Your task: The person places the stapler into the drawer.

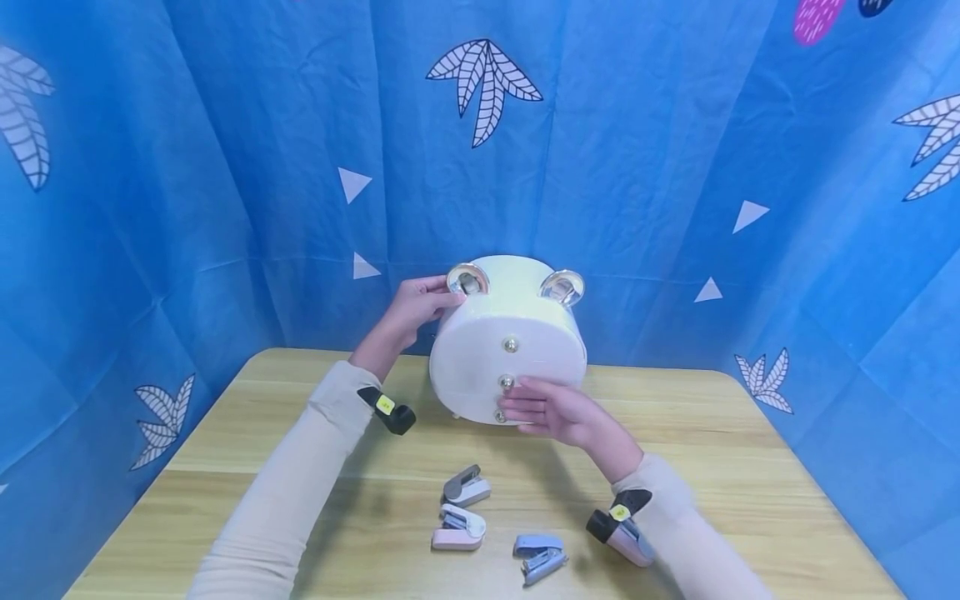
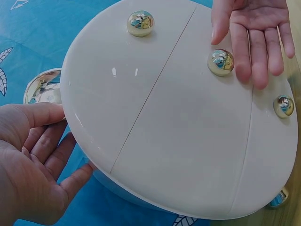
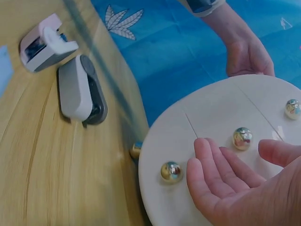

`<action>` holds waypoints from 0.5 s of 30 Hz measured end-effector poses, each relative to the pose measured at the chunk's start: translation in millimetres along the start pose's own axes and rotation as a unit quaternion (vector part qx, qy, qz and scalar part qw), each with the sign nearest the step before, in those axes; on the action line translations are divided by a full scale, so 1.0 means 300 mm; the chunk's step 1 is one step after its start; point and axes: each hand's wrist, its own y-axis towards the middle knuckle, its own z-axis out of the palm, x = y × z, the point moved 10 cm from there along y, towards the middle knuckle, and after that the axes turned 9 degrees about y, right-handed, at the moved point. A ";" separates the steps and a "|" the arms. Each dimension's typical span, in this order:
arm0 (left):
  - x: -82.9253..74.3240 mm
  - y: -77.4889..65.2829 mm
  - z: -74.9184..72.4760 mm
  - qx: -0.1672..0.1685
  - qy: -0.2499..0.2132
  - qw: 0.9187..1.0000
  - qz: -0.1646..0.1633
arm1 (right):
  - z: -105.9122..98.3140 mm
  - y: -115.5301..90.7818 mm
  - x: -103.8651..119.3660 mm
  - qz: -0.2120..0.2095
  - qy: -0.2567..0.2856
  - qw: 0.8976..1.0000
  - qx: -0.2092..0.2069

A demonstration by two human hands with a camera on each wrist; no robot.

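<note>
A white oval box (image 1: pixel 465 367) with round gold knobs and two gold ear-shaped pieces stands upright on the table. Seams divide its front into sections in the left wrist view. My left hand (image 1: pixel 420 310) rests at the box's upper left side, by the left gold ear (image 1: pixel 467 280), with loosely bent fingers touching the side. In front of the box, my right hand (image 1: pixel 551 410) is held palm up with extended fingers, beside the middle knob (image 2: pixel 221 62). The lower knob (image 3: pixel 171 172) lies near its fingertips. Neither hand curls round a knob.
On the wooden table (image 1: pixel 247 467), several small staplers lie nearer me: a grey and white one (image 1: pixel 467 487), a pink and white one (image 1: pixel 459 528), a blue one (image 1: pixel 540 557), and a pinkish one (image 1: pixel 630 543) partly behind my right wrist. Blue patterned cloth (image 1: pixel 637 167) hangs behind and at both sides.
</note>
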 end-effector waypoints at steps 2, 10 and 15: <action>-0.001 -0.002 0.001 0.001 0.003 1.000 0.001 | 0.008 0.005 -0.003 0.006 0.004 1.000 0.000; 0.001 -0.001 0.003 0.001 0.006 1.000 0.001 | 0.019 0.019 -0.006 0.014 0.031 0.999 -0.019; -0.003 -0.006 0.000 0.001 0.004 1.000 -0.001 | 0.019 0.017 -0.003 0.015 0.037 0.998 -0.037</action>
